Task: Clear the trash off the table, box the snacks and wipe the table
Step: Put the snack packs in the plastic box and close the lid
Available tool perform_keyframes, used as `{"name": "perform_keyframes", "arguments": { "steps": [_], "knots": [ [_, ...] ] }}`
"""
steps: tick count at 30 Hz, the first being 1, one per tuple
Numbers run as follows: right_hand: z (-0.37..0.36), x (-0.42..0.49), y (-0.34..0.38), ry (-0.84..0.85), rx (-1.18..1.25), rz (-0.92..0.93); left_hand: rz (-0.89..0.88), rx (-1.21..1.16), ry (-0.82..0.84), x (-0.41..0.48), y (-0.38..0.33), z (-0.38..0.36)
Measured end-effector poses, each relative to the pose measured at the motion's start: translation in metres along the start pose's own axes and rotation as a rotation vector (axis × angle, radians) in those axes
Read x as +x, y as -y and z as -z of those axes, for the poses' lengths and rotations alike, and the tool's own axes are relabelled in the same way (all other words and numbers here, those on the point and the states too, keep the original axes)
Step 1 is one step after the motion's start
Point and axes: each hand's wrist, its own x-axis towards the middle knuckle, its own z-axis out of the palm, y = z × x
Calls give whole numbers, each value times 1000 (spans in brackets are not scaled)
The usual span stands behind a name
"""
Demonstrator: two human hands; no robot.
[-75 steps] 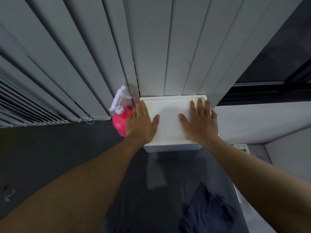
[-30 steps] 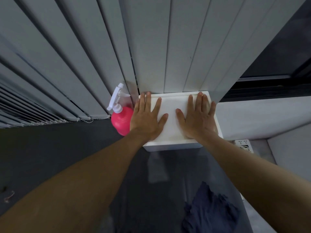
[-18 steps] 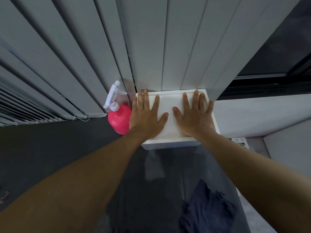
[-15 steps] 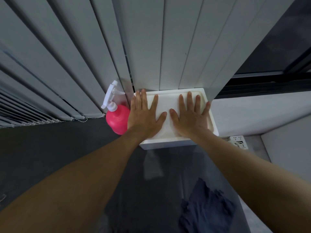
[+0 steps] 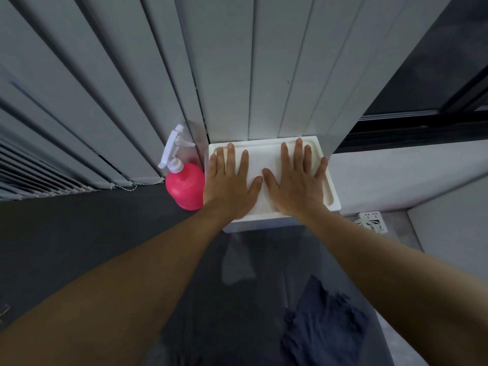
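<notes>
A white box (image 5: 266, 154) with its lid on stands at the far edge of the dark table (image 5: 79, 233), against the grey vertical blinds. My left hand (image 5: 229, 186) lies flat on the left half of the lid, fingers spread. My right hand (image 5: 295, 183) lies flat on the right half, fingers spread too. Neither hand grips anything. The box's contents are hidden under the lid. A dark blue cloth (image 5: 322, 328) lies crumpled on the table near me, to the right.
A pink spray bottle (image 5: 184, 188) with a white trigger head stands just left of the box, touching my left wrist's side. A white power strip (image 5: 372, 220) with cables lies beyond the table's right edge. Grey blinds (image 5: 132, 88) hang close behind.
Both hands have slid a little over the lid and closer together, staying flat on it. The box, bottle and cloth have not moved.
</notes>
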Motion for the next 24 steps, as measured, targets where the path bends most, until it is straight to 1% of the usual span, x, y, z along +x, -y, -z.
{"name": "perform_keyframes", "arguments": {
  "steps": [3, 9, 12, 15, 20, 22, 24],
  "knots": [
    [-1, 2, 0, -2, -21, 3, -7, 15, -12, -1, 0, -1],
    [-3, 2, -3, 32, -43, 11, -26, 21, 47, 2, 2, 1],
    [-1, 5, -7, 92, -42, 29, -24, 6, 78, 5, 3, 1],
    [2, -3, -12, 147, -17, 86, -25, 3, 98, 7, 4, 1],
    [3, -21, -12, 105, -1, 109, -50, 12, 134, 5, 7, 3],
    [4, -20, -11, 104, 16, 100, -79, -14, 88, 0, 11, 3],
    [5, -18, -11, 109, 46, 84, -92, -92, 5, -7, 14, 3]
  ]
}}
